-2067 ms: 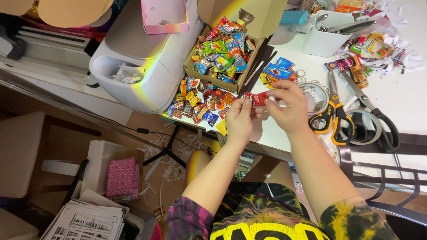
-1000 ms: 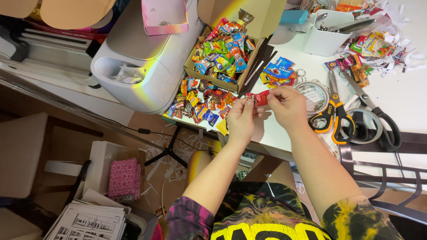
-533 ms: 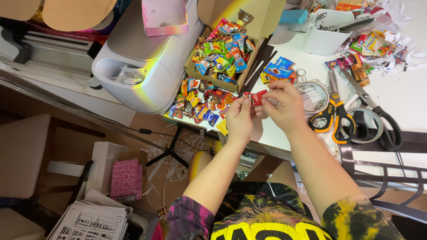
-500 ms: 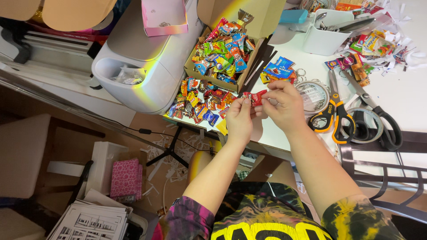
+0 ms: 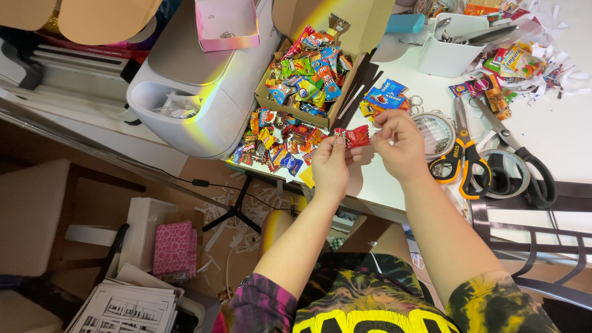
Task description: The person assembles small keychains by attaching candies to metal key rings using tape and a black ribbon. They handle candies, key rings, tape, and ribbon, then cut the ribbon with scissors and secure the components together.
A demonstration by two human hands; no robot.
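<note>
both hands barely shifted since earlier: left hand point(image 5: 330, 168) and right hand point(image 5: 399, 145) pinch opposite ends of 1 red candy wrapper point(image 5: 356, 136), held above the white table point(image 5: 573, 132) edge beside the candy box point(image 5: 307, 77).

1. Bare white table point(image 5: 573, 117) right of the scissors is the widest open patch.
2. Cardboard box of candy point(image 5: 308, 74) and loose candy pile point(image 5: 277, 145) block the left side.
3. Orange-handled scissors point(image 5: 462, 160), black-handled scissors point(image 5: 524, 166) and tape rolls point(image 5: 435, 132) crowd just right of the right hand point(image 5: 398, 145).
4. White container point(image 5: 453, 43) and wrapper scraps point(image 5: 524, 61) close the far edge.
5. White machine point(image 5: 197, 92) walls off further left.
</note>
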